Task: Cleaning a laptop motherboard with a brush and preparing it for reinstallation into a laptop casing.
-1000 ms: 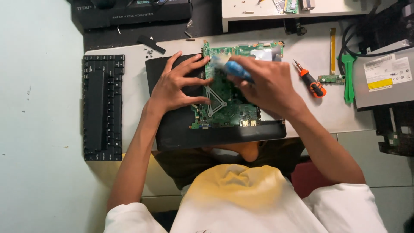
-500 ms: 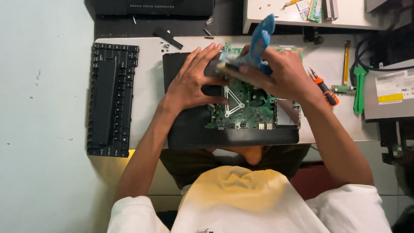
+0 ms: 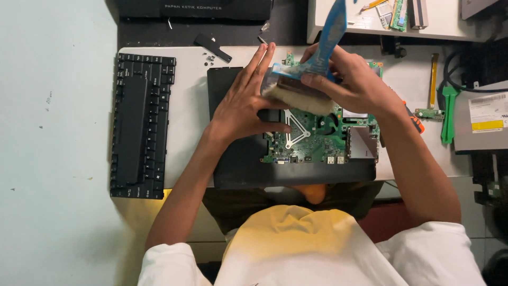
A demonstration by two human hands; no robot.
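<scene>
A green circuit board (image 3: 317, 140) lies in a black laptop base (image 3: 238, 164) on the white table. My left hand (image 3: 248, 103) rests flat on the board's left part, fingers spread and pointing away. My right hand (image 3: 352, 79) grips a paintbrush with a blue handle (image 3: 328, 37) and pale bristles (image 3: 299, 100). The bristles touch the board's upper middle, just right of my left fingers. A silver bracket (image 3: 296, 132) sits on the board below the brush.
A detached black keyboard (image 3: 140, 124) lies left of the base. An orange-handled screwdriver (image 3: 415, 119), a green pry tool (image 3: 448, 114) and a grey optical drive (image 3: 484, 122) lie at the right. A black box (image 3: 196, 8) and small black parts (image 3: 211, 47) sit at the back.
My right hand raised the brush, handle now pointing up and away, bristles down on the board. My left hand slid slightly toward the board's top. The camera view shifted.
</scene>
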